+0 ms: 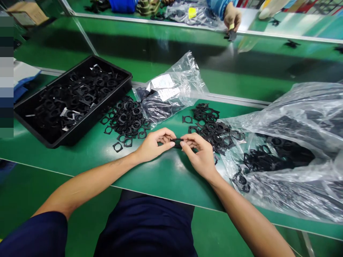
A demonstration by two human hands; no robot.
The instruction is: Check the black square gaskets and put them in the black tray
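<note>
My left hand (153, 145) and my right hand (198, 157) pinch a small black ring-shaped part (176, 143) between their fingertips, above the green bench mat (160, 182). Most of the part is hidden by my fingers. A loose pile of matching black square-framed rings (127, 119) lies just beyond my left hand. Another pile (211, 128) lies beyond my right hand and partly against a large clear plastic bag (289, 150) holding more black parts. That bag is close to my right wrist.
A black tray (91, 119) full of black parts stands at the left of the bench. A smaller labelled plastic bag (168, 91) of parts lies behind the piles. Beyond a metal rail (214, 98), a co-worker's hand (232, 18) in a blue sleeve holds a small black part.
</note>
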